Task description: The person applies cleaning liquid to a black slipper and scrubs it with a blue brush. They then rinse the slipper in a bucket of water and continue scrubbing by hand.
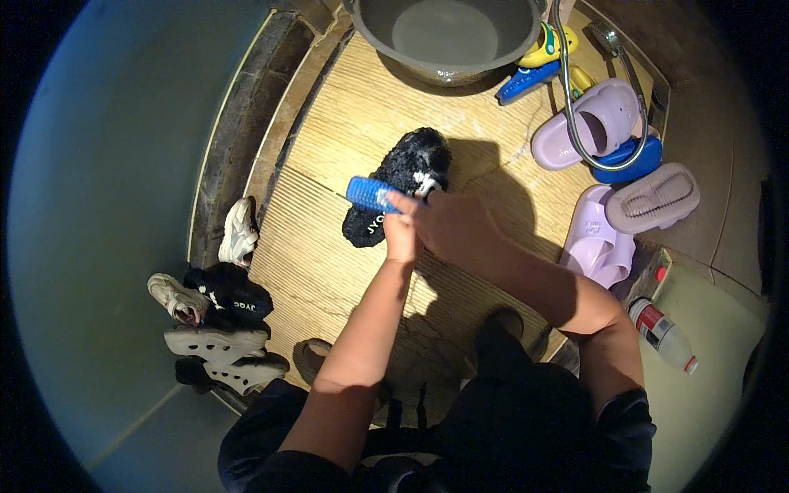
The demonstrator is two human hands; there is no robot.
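Both my hands meet at a blue scrubbing brush (369, 195) with a knobbly upper face and some white bits on it. My left hand (400, 236) closes on its lower edge, most of the fingers hidden. Over the brush's right end lies my right hand (448, 220), closed, one finger stretched along the blue surface. Behind and below the brush a fluffy black slipper (412, 156) with white patches rests on the floor, toe and heel showing. How near the brush is to the slipper, I cannot tell.
A large dark basin (448, 62) of water stands at the top. Lilac slippers (588, 131), blue and yellow footwear and a metal shower hose (567, 90) crowd the right, a plastic bottle (664, 335) below. Grey clogs (218, 346) and other shoes line the left edge.
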